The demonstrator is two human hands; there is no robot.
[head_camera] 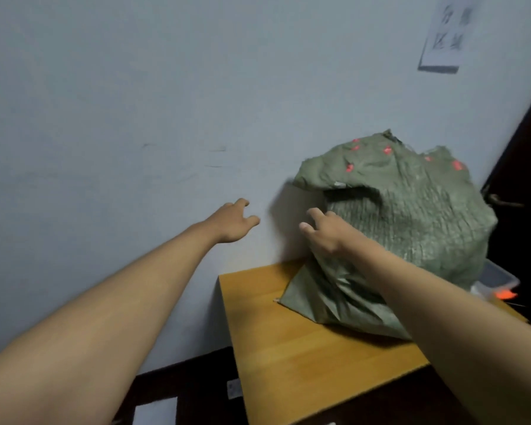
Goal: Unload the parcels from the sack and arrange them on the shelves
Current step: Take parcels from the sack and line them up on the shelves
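A bulging green woven sack (411, 216) with red markings stands on a wooden table (304, 357) against the wall. Its mouth gapes at the upper left, dark inside; no parcel shows plainly. My right hand (322, 231) reaches out at the sack's left side, just below the mouth, fingers loosely spread and holding nothing. My left hand (233, 222) is stretched out in front of the wall, left of the sack and apart from it, fingers relaxed and empty.
A clear plastic box (497, 279) with something orange beside it sits behind the sack at the right. A paper notice (445, 32) hangs on the pale wall. A dark door (521, 179) with a handle stands at the right. Dark floor lies below left.
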